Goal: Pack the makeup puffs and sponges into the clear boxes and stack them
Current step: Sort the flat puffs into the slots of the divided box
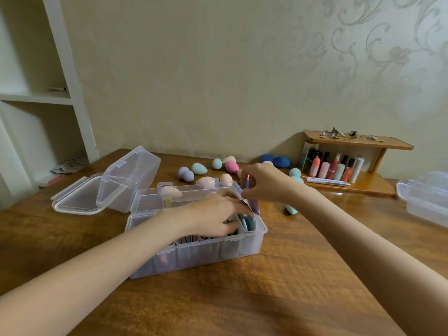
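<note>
Pressing the upright puffs (244, 220) aside inside the open clear box (194, 251) on the worktop (278, 287), the left hand (213, 215) makes a gap while the right hand (260, 181) pinches another puff (254, 204) to slot in; sponges (198, 168) wait behind.

Two bare forearms reach in from the bottom corners, with no sleeve, watch, bracelet or ring to be seen on either. The left hand (213, 215) is slim with long fingers and short, unpainted-looking nails, though blur hides the fine detail. The right hand (263, 181) is likewise bare, its wrist narrow and its knuckles smooth. Nothing above the elbows is in view.
</note>
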